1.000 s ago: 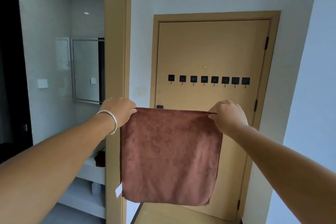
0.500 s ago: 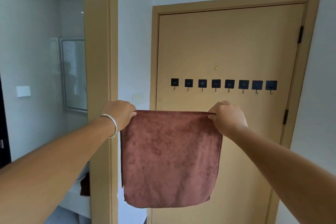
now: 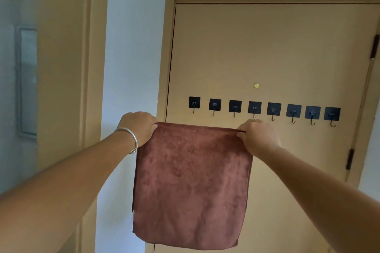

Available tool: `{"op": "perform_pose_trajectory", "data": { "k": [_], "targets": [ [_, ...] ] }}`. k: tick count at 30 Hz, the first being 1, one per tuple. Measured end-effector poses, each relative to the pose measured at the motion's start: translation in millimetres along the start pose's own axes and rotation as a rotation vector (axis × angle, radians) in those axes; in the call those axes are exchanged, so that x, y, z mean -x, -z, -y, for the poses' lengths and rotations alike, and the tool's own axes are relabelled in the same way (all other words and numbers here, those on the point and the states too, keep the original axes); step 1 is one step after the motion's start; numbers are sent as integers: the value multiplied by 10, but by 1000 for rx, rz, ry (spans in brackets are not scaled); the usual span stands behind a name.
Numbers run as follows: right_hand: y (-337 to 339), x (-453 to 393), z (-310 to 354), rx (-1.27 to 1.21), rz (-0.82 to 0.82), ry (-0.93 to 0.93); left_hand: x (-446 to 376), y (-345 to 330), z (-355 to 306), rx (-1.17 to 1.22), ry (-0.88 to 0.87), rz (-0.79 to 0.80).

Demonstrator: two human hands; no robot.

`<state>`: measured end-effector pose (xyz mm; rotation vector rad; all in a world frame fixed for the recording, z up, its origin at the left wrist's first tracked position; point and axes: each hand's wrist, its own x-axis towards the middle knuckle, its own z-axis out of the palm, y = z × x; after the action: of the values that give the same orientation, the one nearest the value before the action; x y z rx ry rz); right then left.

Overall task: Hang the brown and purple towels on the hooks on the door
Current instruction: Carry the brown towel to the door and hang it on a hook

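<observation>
A brown towel [image 3: 191,183] hangs folded and stretched flat between my two hands. My left hand [image 3: 139,127], with a silver bangle at the wrist, grips its top left corner. My right hand [image 3: 258,136] pinches the top right corner. Behind the towel stands the tan door [image 3: 267,47], with a row of several black square adhesive hooks [image 3: 255,107] across it, just above the towel's top edge. My right hand is right below the fourth hook from the left. No purple towel is in view.
A white wall strip [image 3: 131,57] separates the door from a tan door frame [image 3: 61,88] on the left, with a mirror [image 3: 27,82] beyond it. Black hinges [image 3: 375,46] run down the door's right edge. A small brass peephole [image 3: 256,85] sits above the hooks.
The door and its hooks have grown larger and closer in view. The towel, still held at both corners, has come nearer to the hook row.
</observation>
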<state>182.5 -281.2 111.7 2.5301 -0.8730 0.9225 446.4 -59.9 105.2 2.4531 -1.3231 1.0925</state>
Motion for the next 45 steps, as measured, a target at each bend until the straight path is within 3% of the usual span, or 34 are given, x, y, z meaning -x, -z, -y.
{"op": "perform_pose_trajectory", "data": {
  "k": [11, 17, 20, 22, 24, 27, 37, 40, 45],
  "targets": [
    [-1126, -1169, 118, -77, -2, -112, -1083, -1191, 279, 194, 12, -108],
    [-1629, -1718, 128, -146, 8, -43, -1583, -1623, 309, 41, -291, -230],
    [-1836, -1972, 90, -93, 33, 150, -1898, -1857, 297, -28, -371, -228],
    [-1948, -2196, 24, 20, 62, 334, -2152, -1996, 279, -27, -361, -231],
    [-2034, -2453, -39, 104, 67, 400, -2405, -2143, 254, -32, -337, -207],
    [-2191, -2758, -23, 151, 80, 374, -2649, -2291, 214, -12, -301, -93],
    [-2628, -3303, 4, 271, 90, 271, -3230, -2819, 37, -5, -227, -2],
    [-2687, -3338, 43, 304, 109, 251, -3299, -2909, -31, 178, -95, 30],
    [-2772, -3357, 224, 336, 139, 219, -3319, -3066, -96, 174, -203, 8]
  ]
}}
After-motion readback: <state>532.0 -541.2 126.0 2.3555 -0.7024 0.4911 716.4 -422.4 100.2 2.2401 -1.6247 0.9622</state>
